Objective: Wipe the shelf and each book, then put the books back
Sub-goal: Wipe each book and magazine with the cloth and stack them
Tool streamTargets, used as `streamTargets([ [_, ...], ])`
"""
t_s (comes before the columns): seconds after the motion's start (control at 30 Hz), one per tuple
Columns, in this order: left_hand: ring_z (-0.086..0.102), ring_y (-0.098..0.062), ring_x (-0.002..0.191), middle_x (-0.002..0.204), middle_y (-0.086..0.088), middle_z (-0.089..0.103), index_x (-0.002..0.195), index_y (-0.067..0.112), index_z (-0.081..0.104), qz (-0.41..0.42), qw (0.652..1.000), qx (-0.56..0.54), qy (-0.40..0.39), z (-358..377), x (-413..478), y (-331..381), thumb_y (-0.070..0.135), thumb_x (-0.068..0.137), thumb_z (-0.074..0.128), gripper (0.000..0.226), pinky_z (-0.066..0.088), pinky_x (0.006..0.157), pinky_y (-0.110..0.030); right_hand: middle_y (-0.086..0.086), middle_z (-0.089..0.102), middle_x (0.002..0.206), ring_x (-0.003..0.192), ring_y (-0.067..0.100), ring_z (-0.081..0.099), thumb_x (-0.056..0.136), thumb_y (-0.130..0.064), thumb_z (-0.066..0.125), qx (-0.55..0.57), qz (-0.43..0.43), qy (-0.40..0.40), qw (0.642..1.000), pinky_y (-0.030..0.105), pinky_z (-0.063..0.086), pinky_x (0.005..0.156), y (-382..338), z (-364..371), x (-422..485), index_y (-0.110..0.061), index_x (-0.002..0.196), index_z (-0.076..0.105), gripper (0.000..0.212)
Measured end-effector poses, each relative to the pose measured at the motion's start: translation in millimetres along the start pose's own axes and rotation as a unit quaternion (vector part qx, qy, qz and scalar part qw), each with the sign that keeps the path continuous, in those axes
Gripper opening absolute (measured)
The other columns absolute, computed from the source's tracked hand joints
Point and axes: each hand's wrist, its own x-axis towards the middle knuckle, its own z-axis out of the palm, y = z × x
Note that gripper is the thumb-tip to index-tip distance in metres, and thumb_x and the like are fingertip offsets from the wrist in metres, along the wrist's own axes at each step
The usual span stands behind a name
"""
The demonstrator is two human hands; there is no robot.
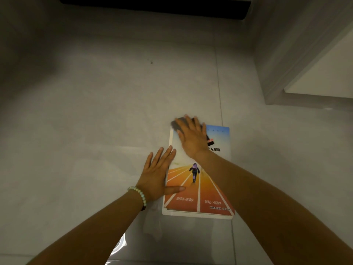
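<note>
A book point(208, 190) with an orange running-track cover and a small runner lies flat on the grey tiled floor point(95, 121). My right hand point(191, 139) presses flat on a grey cloth point(176, 125) at the book's top left corner; the cloth is blurred and mostly hidden under my fingers. My left hand point(158, 175) lies flat at the book's left edge, fingers straight, thumb resting on the cover. The book seems to lie on top of another, whose pale edge shows along the bottom.
A white cabinet or wall corner point(305, 64) stands at the right. A dark opening point(152, 6) runs along the top of the view. A small dark speck point(151, 62) lies on the tiles farther out.
</note>
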Motion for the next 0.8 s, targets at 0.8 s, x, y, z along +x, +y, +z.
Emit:
streamTargets([
  [0.8,0.003,-0.007,0.145,0.156,0.013,0.011,0.148,0.033,0.004,-0.011,0.991,-0.133,-0.026,-30.3,-1.2,-3.0,0.084,0.064,-0.02,0.101,-0.001,0.115,-0.025,0.002,0.012,0.16,0.148,0.028,0.001,0.097,-0.047,0.012,0.012,0.0,0.009,1.0,0.054,0.003,0.118,7.1,20.0,-105.5,-0.033,0.15,0.019,0.056],
])
